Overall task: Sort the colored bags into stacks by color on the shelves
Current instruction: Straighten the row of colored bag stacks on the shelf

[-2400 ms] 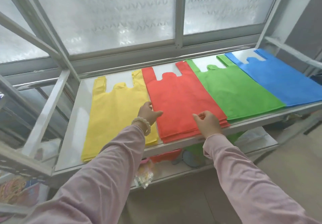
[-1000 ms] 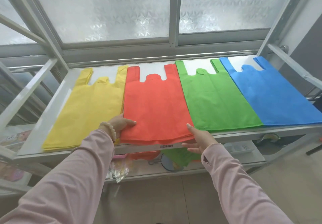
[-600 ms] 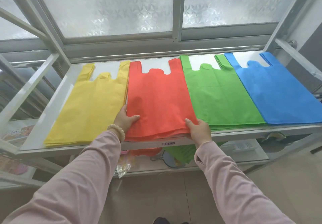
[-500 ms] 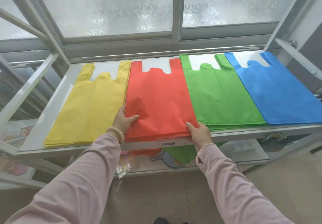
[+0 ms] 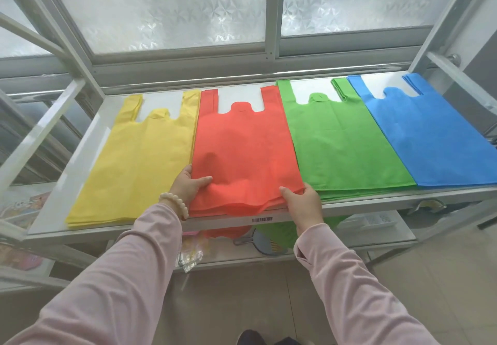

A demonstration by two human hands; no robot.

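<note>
On the shelf (image 5: 88, 140), just right of the yellow bags (image 5: 139, 162), our left hand (image 5: 188, 187) and right hand (image 5: 305, 206) have fingers (image 5: 201, 180) clamped on the red bags' (image 5: 242, 151) near corners; we should draw both evenly, flattening the rippled front edge without nudging the neighbours. The green bags (image 5: 344, 143) and blue bags (image 5: 430, 135) beyond, like the rest, are thin, matte, soft cloth with cut-out vest handles toward the window (image 5: 161, 8).
</note>
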